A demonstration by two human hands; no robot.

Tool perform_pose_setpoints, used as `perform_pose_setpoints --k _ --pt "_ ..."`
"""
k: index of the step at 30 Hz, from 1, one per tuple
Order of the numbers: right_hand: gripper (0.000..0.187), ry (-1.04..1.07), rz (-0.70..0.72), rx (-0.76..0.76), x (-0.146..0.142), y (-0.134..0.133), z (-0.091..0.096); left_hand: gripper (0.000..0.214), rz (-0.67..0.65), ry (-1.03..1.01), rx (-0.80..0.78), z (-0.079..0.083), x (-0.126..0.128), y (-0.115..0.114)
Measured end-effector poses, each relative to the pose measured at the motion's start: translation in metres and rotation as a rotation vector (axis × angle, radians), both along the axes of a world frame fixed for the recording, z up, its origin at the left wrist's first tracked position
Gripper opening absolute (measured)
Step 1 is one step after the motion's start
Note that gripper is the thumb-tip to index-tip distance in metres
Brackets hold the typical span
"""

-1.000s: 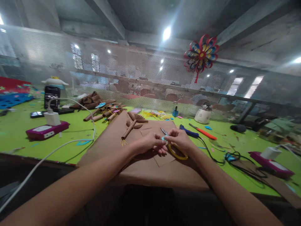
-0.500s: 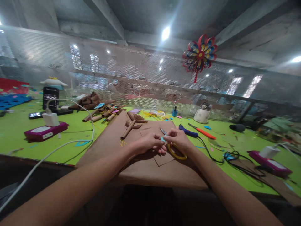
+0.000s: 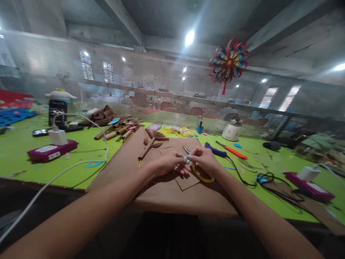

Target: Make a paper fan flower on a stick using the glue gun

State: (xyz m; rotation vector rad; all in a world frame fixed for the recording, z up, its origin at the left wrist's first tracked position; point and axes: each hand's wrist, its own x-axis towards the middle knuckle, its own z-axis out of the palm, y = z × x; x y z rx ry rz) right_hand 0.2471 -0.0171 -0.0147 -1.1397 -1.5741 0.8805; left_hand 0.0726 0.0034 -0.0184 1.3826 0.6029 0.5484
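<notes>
Over the brown paper (image 3: 161, 199), my left hand (image 3: 174, 163) and my right hand (image 3: 203, 158) meet fingertip to fingertip. Both pinch a small light-blue piece (image 3: 186, 158), perhaps paper; its shape is too small to make out. Yellow-handled scissors (image 3: 203, 176) lie beneath my right hand, their metal blades (image 3: 185, 149) pointing away from me. Under my hands, a brown paper square (image 3: 185, 184) is partly covered. Beyond my left hand lies a rolled brown paper figure (image 3: 147, 147) with fan-folded parts and yellow threads at its near end.
Rolled brown tubes (image 3: 126, 127) are heaped at the back left. To the right lie a blue-handled tool (image 3: 215, 150) with a black cord and an orange cutter (image 3: 231, 150). Purple power strips (image 3: 52, 151) flank the work area. A white jar (image 3: 231, 130) stands behind.
Both hands stay in nearly the same place. The light-blue piece between the fingertips has turned slightly and shows a little differently.
</notes>
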Motion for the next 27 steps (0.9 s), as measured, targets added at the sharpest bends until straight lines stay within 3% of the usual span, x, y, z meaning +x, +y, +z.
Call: perform_pose_setpoints --k 16,23,27 --pt "0.034 -0.059 0.006 0.028 -0.002 -0.001 -0.001 0.02 0.038 0.018 0.056 0.004 -0.002 -0.003" --pt "0.034 0.027 0.027 0.011 -0.004 0.003 -0.007 0.02 0.016 0.01 0.106 -0.005 -0.002 0.003" --pt "0.034 0.069 0.022 0.008 -0.005 0.003 -0.008 0.019 0.0 -0.013 0.075 0.0 -0.001 -0.001"
